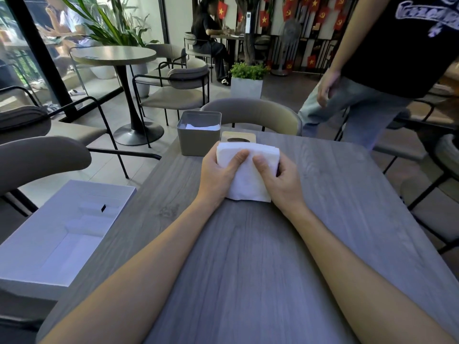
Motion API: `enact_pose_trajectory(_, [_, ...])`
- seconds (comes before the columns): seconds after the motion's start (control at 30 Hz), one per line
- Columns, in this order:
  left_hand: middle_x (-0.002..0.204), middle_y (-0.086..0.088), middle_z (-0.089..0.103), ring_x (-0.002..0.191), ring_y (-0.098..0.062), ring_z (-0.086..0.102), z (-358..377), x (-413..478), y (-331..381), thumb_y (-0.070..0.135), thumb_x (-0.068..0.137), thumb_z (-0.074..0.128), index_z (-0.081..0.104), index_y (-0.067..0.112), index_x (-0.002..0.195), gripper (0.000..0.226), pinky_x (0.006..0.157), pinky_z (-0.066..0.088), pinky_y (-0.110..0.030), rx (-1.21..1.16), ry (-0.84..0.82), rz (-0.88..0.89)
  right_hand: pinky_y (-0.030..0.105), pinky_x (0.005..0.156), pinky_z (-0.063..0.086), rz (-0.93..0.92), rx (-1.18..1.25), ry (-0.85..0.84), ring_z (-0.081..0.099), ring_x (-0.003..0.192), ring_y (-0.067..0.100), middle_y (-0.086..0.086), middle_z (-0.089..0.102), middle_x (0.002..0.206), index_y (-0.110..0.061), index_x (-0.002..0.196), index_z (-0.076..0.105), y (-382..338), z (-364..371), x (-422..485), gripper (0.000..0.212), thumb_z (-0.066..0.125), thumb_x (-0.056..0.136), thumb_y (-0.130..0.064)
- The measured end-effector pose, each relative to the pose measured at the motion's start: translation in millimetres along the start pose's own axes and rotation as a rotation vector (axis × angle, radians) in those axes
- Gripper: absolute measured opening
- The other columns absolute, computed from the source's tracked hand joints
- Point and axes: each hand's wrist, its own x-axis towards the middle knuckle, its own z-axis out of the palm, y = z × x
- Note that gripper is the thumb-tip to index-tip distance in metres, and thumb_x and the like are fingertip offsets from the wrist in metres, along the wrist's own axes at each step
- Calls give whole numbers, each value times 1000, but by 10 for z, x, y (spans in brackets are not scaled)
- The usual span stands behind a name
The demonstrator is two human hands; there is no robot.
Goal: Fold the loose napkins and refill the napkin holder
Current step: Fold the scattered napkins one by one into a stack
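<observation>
Both hands hold one stack of white napkins (248,167) on the grey table (248,256). The left hand (218,173) closes on the stack's left side, with the thumb lying flat on top. The right hand (279,176) closes on the right side in the same way, and its fingers curl under the far right edge. The two thumbs nearly meet in the middle of the stack. Both forearms reach forward across the table, wide apart near the body and closer at the wrists.

The napkins are soft paper, folded to a thick rectangle whose near edge rests on the table. The table top has a wood grain pattern and rounded corners.

Just behind the napkins lies a pale wooden lid (238,138) with an oval slot. Left of the lid stands the grey square holder (199,135), open on top, with white paper inside. Far left of the napkins, a white cardboard box (59,234) overhangs the table edge. Between the napkins and the body the table is bare.
</observation>
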Motion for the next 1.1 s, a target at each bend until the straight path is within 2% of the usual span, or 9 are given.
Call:
enact_pose_trajectory(0.27, [83,14,69,84,-5,63,16,17,-15,22,100,60,69,20,88,15,79,50,-25,-23,6,89,18,67,50,50,38,22,63,77,-2,-14,70,81,-26,92,68,-6,22,3,4,68,95,-28])
enact_pose_trajectory(0.43, [82,14,71,81,-4,64,3,10,2,22,97,65,71,23,88,11,75,50,-23,-14,-18,76,33,69,55,174,131,-12,66,79,9,-1,73,85,-17,90,74,-4,-21,23,13,70,94,-28])
enact_pose_trajectory(0.53, [82,11,71,78,-4,64,-13,11,-9,19,96,67,72,15,92,8,70,51,-21,-8,-52,32,29,66,49,177,98,52,58,73,6,-3,66,79,-16,85,71,25,-15,47,17,67,96,-28])
enact_pose_trajectory(0.67, [68,7,66,62,-7,57,-14,3,-49,25,95,68,68,1,83,27,56,46,-24,-5,-96,-106,30,66,56,242,144,162,68,76,8,-6,73,81,-22,84,71,34,-27,70,20,66,95,-37])
enact_pose_trajectory(0.73, [57,11,55,54,-6,45,-1,0,-49,29,96,67,61,5,71,35,51,37,-24,50,-74,-74,29,64,57,223,130,185,70,77,9,-5,73,81,-23,84,69,14,-26,65,20,65,96,-37])
enact_pose_trajectory(0.87, [62,-7,47,58,-18,38,-6,1,-36,36,100,60,63,12,80,32,52,32,-33,20,-79,-33,28,61,54,163,61,230,69,77,11,0,72,83,-24,86,65,9,-6,56,22,59,99,-41])
enact_pose_trajectory(0.93, [64,-3,49,59,-15,41,12,-6,-40,34,103,55,62,17,81,28,51,33,-30,21,-92,-32,29,60,51,129,-33,236,66,76,12,-1,68,80,-28,83,61,63,-8,53,26,53,101,-45])
enact_pose_trajectory(1.03, [78,-3,59,70,-11,52,102,-56,-73,40,103,50,61,4,92,39,61,44,-31,93,-43,-36,26,60,45,76,-165,200,58,68,7,-10,59,70,-33,77,54,126,1,32,29,48,103,-45])
enact_pose_trajectory(1.1, [75,2,57,67,-6,49,144,-77,-92,38,103,50,58,7,84,38,62,43,-24,190,36,-15,28,61,47,44,-205,184,58,69,7,-11,59,70,-28,81,57,131,19,29,28,48,103,-43])
